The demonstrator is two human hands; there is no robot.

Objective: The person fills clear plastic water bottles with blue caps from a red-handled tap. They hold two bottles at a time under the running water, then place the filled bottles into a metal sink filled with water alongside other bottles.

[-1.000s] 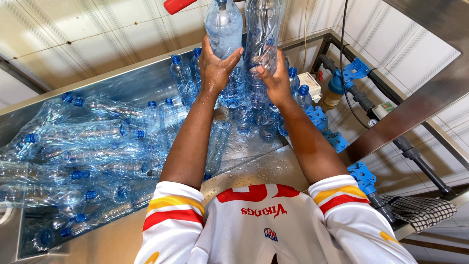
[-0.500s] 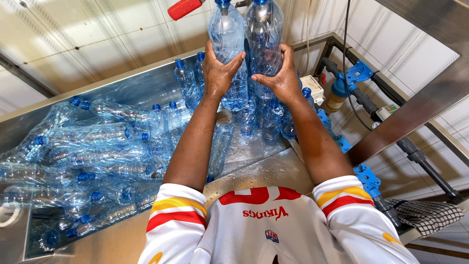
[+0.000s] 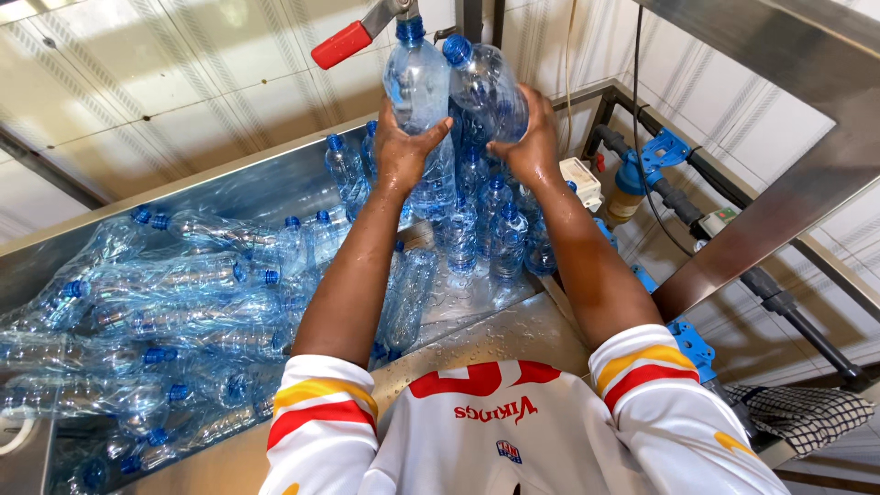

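Note:
My left hand grips an upright clear plastic bottle with a blue cap, raised under a tap with a red lever handle. My right hand holds a second clear bottle, tilted with its blue cap leaning toward the first bottle. Both arms are wet and reach out over a steel trough. Below my hands stand several upright blue-capped bottles.
A big heap of clear bottles with blue caps lies on its side in the left of the trough. Pipes with blue fittings and a metal frame run along the right. A checked cloth hangs at lower right. Tiled wall behind.
Both hands have kept hold of their bottles and shifted slightly leftward beneath the red-handled tap. The right bottle now tilts more toward the left one.

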